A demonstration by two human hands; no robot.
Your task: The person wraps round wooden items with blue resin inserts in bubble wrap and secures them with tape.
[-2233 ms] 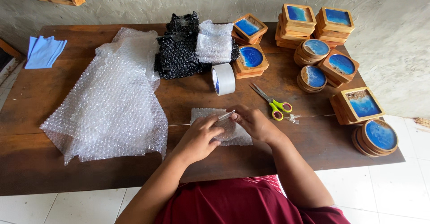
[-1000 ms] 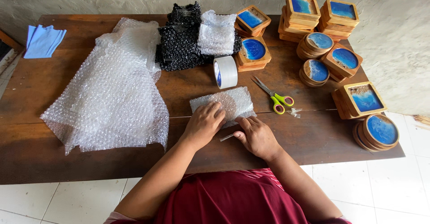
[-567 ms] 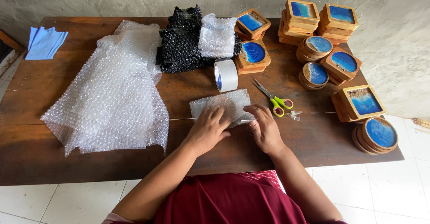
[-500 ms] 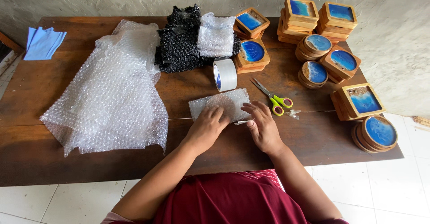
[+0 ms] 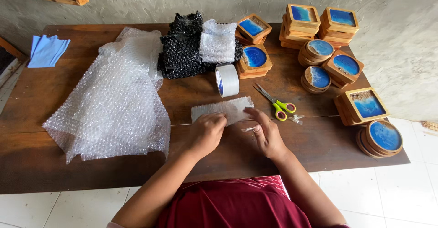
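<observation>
Two hands meet over one small bubble-wrapped parcel point(image 5: 223, 110) near the front middle of the wooden table point(image 5: 54, 164). From my remote seat I see the left hand point(image 5: 206, 133) lying on the parcel's near left part, fingers curled down onto the wrap and pressing it flat. The right hand point(image 5: 266, 131) touches the parcel's right end with its fingertips, and a short strip of clear tape point(image 5: 249, 129) sticks out beside its thumb; whether the fingers pinch that strip or it only clings to them, I cannot tell.

Just beyond the parcel a roll of tape point(image 5: 227, 80) stands on its edge. To the right of the parcel lie scissors point(image 5: 276, 104) with yellow-green and pink handles, blades pointing toward the roll. A large loose sheet of bubble wrap point(image 5: 114, 105) covers the table's left part, and a folded blue cloth point(image 5: 45, 50) sits at the far left corner. A pile of black mesh wrap point(image 5: 180, 50) with a white wrapped bundle point(image 5: 218, 42) on it lies at the back. Wooden coasters point(image 5: 340, 66) with blue centres, square and round, stand in stacks along the right side, well apart from both hands.
</observation>
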